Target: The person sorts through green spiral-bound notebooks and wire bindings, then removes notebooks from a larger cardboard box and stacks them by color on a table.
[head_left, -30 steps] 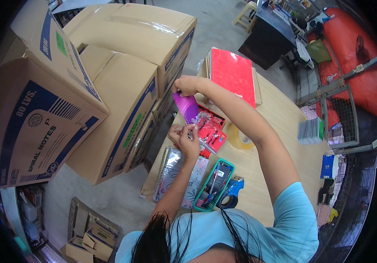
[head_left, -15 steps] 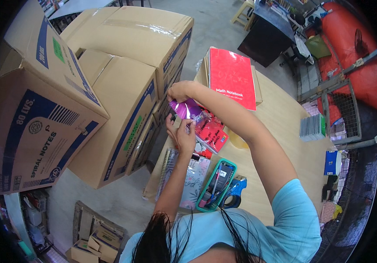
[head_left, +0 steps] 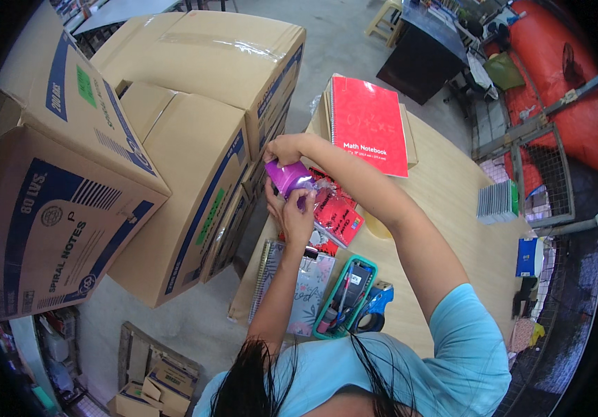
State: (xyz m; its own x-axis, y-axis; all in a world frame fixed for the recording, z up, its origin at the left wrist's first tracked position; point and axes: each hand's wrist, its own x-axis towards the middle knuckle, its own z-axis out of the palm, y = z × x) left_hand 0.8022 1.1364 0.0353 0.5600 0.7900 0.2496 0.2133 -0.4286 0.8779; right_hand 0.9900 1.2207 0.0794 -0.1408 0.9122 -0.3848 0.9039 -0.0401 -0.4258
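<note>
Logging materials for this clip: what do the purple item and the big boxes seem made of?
Purple item: seemingly glossy plastic, given its sheen; a clear crinkled wrap hangs off it. Boxes: matte brown corrugated cardboard, with taped seams and printed panels.

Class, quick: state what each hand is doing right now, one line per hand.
Left hand: fingers curled up against the underside of the shiny purple plastic-wrapped packet, holding it.
Right hand: closed on the top of the same packet.
</note>
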